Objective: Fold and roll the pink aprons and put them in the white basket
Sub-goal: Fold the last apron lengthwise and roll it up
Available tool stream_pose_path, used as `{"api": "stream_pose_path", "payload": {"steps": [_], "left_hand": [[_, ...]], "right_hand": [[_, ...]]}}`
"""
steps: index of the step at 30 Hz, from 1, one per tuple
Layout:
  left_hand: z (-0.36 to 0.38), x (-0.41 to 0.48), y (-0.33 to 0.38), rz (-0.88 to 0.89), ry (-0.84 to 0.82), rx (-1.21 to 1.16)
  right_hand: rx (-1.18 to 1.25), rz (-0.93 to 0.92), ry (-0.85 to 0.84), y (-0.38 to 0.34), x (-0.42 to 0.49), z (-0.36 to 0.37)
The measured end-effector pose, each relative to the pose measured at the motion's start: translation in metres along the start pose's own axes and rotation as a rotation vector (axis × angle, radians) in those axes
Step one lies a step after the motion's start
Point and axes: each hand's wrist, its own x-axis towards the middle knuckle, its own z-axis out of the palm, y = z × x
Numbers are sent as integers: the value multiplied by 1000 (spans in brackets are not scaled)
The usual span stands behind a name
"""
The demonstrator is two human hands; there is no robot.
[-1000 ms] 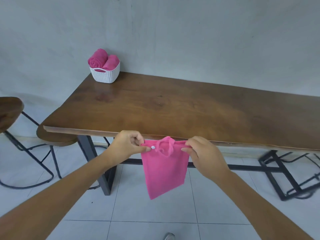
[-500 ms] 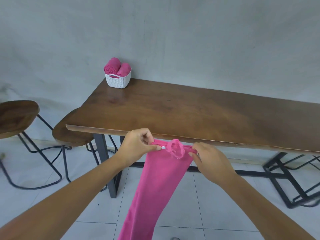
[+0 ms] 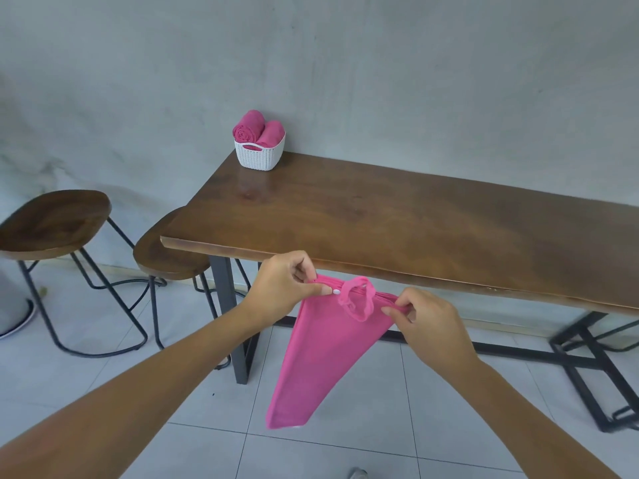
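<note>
Two hands hold one pink fabric apron (image 3: 325,347) in the air just in front of the near edge of the long dark brown wooden table (image 3: 415,229). The left hand (image 3: 287,284) pinches one top corner between thumb and forefinger, next to a small white snap button (image 3: 336,291), and the right hand (image 3: 432,319) pinches the other top corner with its fingers curled round the hem. Between them the thin pink neck loop (image 3: 359,302) sags forward. The cloth, apparently doubled lengthwise, hangs down and narrows to a skewed lower end above the pale tiled floor (image 3: 207,444). The step in hand looks like straightening and folding before the roll. To do it well, I judge that both pinches should sit at equal height and pull gently apart so the top edge goes taut. The loop should be tucked inside the fold, not left dangling, and the apron laid flat on the tabletop, where edges can be matched and a tight roll begun from one end. Limp cloth like this may twist or slip if rolled in mid-air. Well apart, at the table's far left corner by the wall, the small white woven-pattern plastic basket (image 3: 260,157) holds two rolled pink aprons (image 3: 247,129), seemingly with little room beside them.
</note>
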Motion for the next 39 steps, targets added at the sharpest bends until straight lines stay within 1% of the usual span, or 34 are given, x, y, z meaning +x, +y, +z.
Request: {"api": "stream_pose_path", "payload": {"steps": [8, 11, 14, 17, 20, 22, 25, 27, 29, 33, 39], "left_hand": [[29, 17, 3, 14, 36, -40], [43, 30, 5, 13, -5, -61], [58, 46, 3, 19, -37, 14], [75, 63, 8, 33, -46, 116], [88, 76, 10, -29, -82, 203], [99, 83, 3, -98, -118, 164], [119, 89, -11, -168, -130, 81], [133, 94, -18, -203, -111, 41], [147, 103, -24, -220, -81, 49], [174, 121, -36, -217, -28, 186], [210, 154, -51, -300, 101, 308]], "right_hand": [[84, 85, 29, 22, 15, -8], [135, 135, 15, 34, 24, -16], [149, 161, -12, 50, 34, -21], [156, 130, 26, 73, 46, -21], [210, 125, 49, 91, 54, -18], [251, 168, 43, 106, 59, -14], [406, 279, 18, 130, 64, -1], [455, 323, 19, 144, 69, 7], [489, 338, 36, 154, 75, 13], [475, 354, 68, 173, 85, 28], [426, 310, 67, 211, 123, 43]]}}
